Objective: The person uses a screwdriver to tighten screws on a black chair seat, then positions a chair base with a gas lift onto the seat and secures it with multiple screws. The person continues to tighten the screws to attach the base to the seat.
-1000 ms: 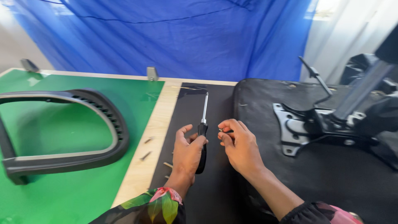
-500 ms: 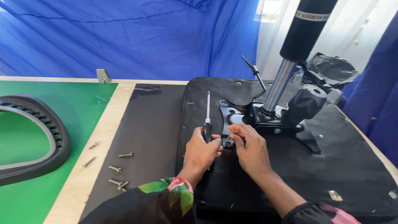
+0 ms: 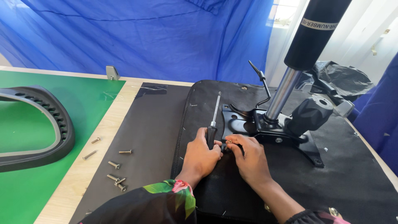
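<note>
Two hands work side by side at the near edge of an upturned black chair seat, and the scene reads from the left as follows. At the far left a curved black plastic chair frame (image 3: 49, 124) lies on a green mat (image 3: 25, 191). Just right of it, several loose silver screws (image 3: 116, 166) are scattered where the pale wooden table top (image 3: 83, 174) meets a dark cloth sheet (image 3: 153, 132). Behind, at the table's back edge, a small grey metal bracket (image 3: 112, 72) stands before a blue tarpaulin (image 3: 145, 37). Next comes the chair seat (image 3: 352, 182), its fabric underside facing up. The left hand (image 3: 202, 155) rests on that fabric with its fingers curled round the black handle of a screwdriver (image 3: 213, 124), whose thin shaft points away from the person, lying roughly flat along the seat. Touching it on the right, the right hand (image 3: 248, 157) is partly closed, its thumb and fingertips pinching a small brass-coloured screw or washer (image 3: 228, 142) at the near corner of the black metal tilt mechanism (image 3: 269, 128); what exactly it pinches is too small to tell. That mechanism sits on the seat, with a thin lever (image 3: 259, 83) rising from it and a gas-lift cylinder (image 3: 302, 54) standing tilted to the right. A black knob (image 3: 311, 114) juts out beside the cylinder.
</note>
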